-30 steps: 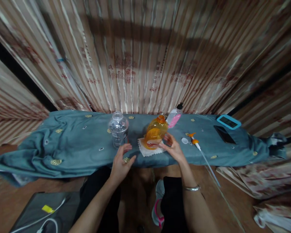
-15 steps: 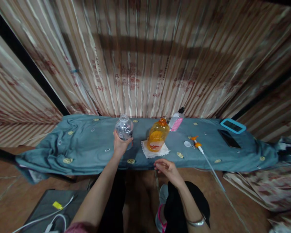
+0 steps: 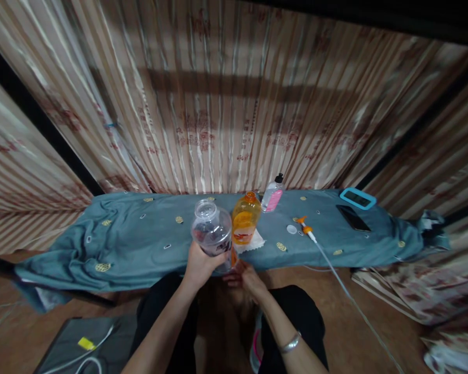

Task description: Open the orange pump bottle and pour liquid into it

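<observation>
My left hand [image 3: 199, 266] is wrapped round a clear plastic bottle [image 3: 212, 228], which has dark print, an uncapped mouth and a tilt toward me. The bottle is above the table's front edge. At its lower end is my right hand [image 3: 249, 280], thumb by the bottle's side and fingers curled beneath the base; blur partly hides the contact. Just right of the bottle stands an uncapped orange bottle [image 3: 246, 218] with yellow-orange liquid or tint, on a white cloth [image 3: 256, 242]. Farther back is a clear bottle with a pink label and black cap [image 3: 273, 196].
A teal patterned cloth [image 3: 132, 241] covers the narrow table. To the right lie a round white disc [image 3: 291, 229], an orange-and-white pump head with a long tube [image 3: 307, 229], a black phone [image 3: 353, 217] and a blue-framed device [image 3: 358, 198]. A striped curtain [image 3: 218, 119] hangs behind.
My left hand has brought the clear bottle up off the table, toward me and to the right. My right hand has moved left to the bottle's base. The camera view has shifted slightly.
</observation>
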Demonstrator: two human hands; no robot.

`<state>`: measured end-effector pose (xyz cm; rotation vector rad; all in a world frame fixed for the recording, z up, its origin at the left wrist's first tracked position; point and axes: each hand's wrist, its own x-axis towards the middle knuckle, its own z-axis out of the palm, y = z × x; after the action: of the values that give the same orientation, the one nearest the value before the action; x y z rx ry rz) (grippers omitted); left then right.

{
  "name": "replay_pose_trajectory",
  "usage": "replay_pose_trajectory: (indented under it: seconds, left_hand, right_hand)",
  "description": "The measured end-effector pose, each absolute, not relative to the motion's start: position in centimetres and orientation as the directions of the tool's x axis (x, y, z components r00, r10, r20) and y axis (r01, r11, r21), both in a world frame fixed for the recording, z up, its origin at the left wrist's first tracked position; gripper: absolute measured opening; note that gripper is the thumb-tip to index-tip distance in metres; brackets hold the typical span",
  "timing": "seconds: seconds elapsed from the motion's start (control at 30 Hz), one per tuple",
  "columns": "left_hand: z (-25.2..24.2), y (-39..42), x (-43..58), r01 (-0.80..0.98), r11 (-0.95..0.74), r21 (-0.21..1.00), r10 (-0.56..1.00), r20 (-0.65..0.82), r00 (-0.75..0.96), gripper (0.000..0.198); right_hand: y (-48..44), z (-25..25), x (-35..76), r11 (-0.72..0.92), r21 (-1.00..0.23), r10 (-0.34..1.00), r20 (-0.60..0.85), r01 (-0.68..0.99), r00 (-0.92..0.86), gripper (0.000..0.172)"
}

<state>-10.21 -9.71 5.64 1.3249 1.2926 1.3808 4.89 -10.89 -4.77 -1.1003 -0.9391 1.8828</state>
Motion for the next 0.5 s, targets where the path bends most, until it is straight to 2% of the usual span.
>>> replay_pose_trajectory:
  seconds: [0.13, 0.2, 0.37, 0.43, 0.5]
  left_hand:
    - [8.0, -11.5, -8.1, -0.112, -0.08, 0.991, 0.994, 0.087, 0.063, 0.052]
    - [8.6, -11.9, -6.9, -0.165, -0.038, 0.986, 0.991, 0.059, 0.123, 0.055]
    - [8.4, -11.9, -3.6, -0.201, -0.043, 0.979, 0.972, 0.088, 0.219, 0.066]
    - [7.9, -11.6, -2.8, -0.239, -0.123, 0.963, 0.964, 0.174, 0.203, 0.077]
    - [7.3, -10.8, -2.8, -0.275, -0.254, 0.927, 0.938, 0.306, 0.165, 0.088]
  right_hand:
    - [-12.4, -1.6, 6.0, -0.495, -0.717, 0.852, -0.291, -0.491, -0.435, 0.08]
    - [-13.2, -0.5, 7.0, -0.472, -0.667, 0.87, -0.246, -0.576, -0.428, 0.085]
    - [-14.4, -0.2, 9.1, -0.358, -0.59, 0.934, -0.238, -0.723, -0.268, 0.057]
    - [-14.6, 0.0, 9.8, -0.33, -0.561, 0.941, -0.256, -0.759, -0.22, 0.051]
    - [-14.7, 0.5, 10.6, -0.308, -0.539, 0.945, -0.271, -0.784, -0.185, 0.055]
